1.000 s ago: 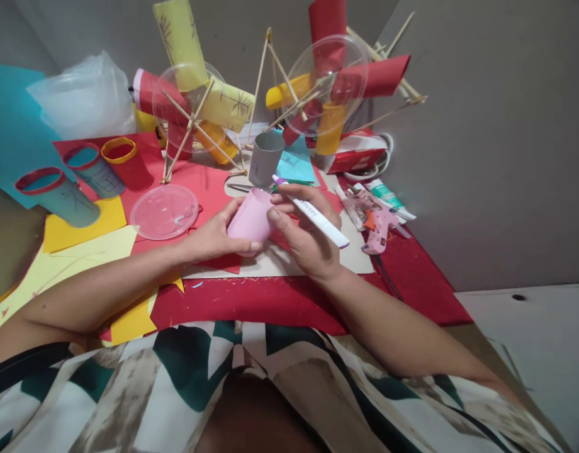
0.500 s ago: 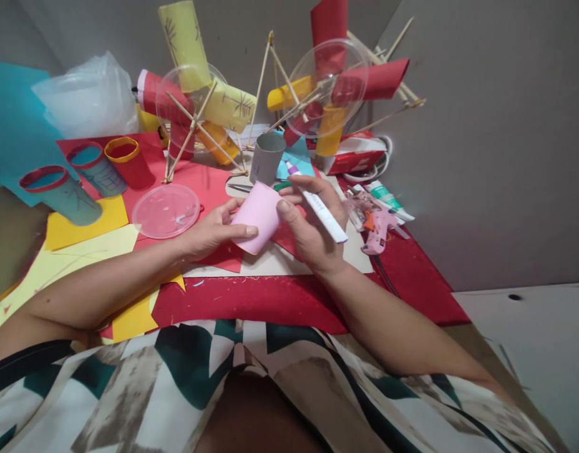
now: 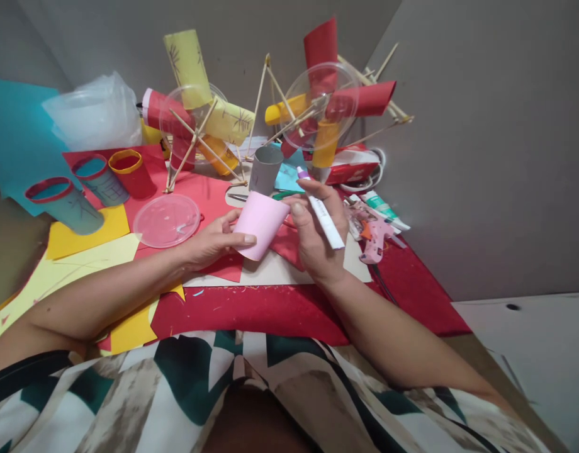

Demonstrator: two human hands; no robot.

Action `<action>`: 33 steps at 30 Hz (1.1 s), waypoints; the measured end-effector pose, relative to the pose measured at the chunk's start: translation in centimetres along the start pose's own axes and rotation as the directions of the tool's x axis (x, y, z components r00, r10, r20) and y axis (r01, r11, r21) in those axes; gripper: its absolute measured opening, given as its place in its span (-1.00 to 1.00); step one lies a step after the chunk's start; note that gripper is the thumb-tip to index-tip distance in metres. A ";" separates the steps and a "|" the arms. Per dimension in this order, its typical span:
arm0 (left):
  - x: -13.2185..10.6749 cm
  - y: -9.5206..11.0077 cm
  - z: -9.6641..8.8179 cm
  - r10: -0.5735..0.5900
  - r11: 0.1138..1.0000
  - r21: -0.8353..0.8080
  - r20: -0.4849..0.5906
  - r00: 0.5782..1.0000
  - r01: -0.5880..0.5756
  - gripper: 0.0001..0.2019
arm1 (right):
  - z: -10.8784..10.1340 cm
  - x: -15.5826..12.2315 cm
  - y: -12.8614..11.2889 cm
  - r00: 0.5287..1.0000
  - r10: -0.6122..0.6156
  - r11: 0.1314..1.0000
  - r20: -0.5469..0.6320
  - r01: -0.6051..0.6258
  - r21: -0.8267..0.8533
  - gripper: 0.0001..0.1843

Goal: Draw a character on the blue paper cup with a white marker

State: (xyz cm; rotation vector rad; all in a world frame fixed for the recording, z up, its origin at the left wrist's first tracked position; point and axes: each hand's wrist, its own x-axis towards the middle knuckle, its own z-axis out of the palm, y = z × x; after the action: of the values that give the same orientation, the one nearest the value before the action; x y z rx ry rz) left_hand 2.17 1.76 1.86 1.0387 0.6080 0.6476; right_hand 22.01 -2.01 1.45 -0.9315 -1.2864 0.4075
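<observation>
A curved pink piece of paper, perhaps rolled round a tube (image 3: 261, 221), tilts over the table in front of me. My left hand (image 3: 221, 240) grips its lower left side, thumb on the outer face. In my right hand (image 3: 316, 229) a white glue tube with a purple cap (image 3: 326, 221) lies between the fingers, cap end up. The right thumb and fingertips are at the upper right edge of the pink paper; whether they pinch it I cannot tell. Just behind stands a grey cardboard tube (image 3: 265, 170), and scissors (image 3: 237, 196) lie partly hidden beside it.
Two stick-and-disc wheels with paper tubes, a left wheel (image 3: 190, 123) and a right wheel (image 3: 320, 104), stand at the back. Several paper cups, including a red cup (image 3: 134, 176), are at left near a clear plastic lid (image 3: 167, 221). A pink glue gun (image 3: 377, 239) lies right.
The view has tipped up slightly, so everything sits lower. The pink paper has turned a little more upright in my left hand, and the right fingers have shifted along its edge.
</observation>
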 end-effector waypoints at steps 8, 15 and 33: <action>-0.6 0.2 0.3 -0.063 0.985 0.165 0.080 0.995 0.049 -0.18 | 0.3 -0.4 0.5 1.000 -0.008 1.000 0.021 0.008 0.006 -0.66; -0.3 0.2 -0.2 -0.145 0.988 -0.024 0.133 0.980 0.149 -0.35 | -0.2 -0.4 0.3 0.998 -0.022 1.000 0.063 0.022 -0.005 -0.60; -0.1 -0.3 -2.0 -0.244 0.915 -0.255 0.268 0.932 0.312 -0.35 | -0.2 -0.2 1.4 0.986 -0.009 0.997 0.165 0.022 -0.079 -0.56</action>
State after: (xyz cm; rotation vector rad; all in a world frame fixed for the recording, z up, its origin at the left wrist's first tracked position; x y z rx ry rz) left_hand 0.73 2.75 0.87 0.7158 0.4288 0.3428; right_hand 22.46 -1.45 0.26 -0.9711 -1.4688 0.4300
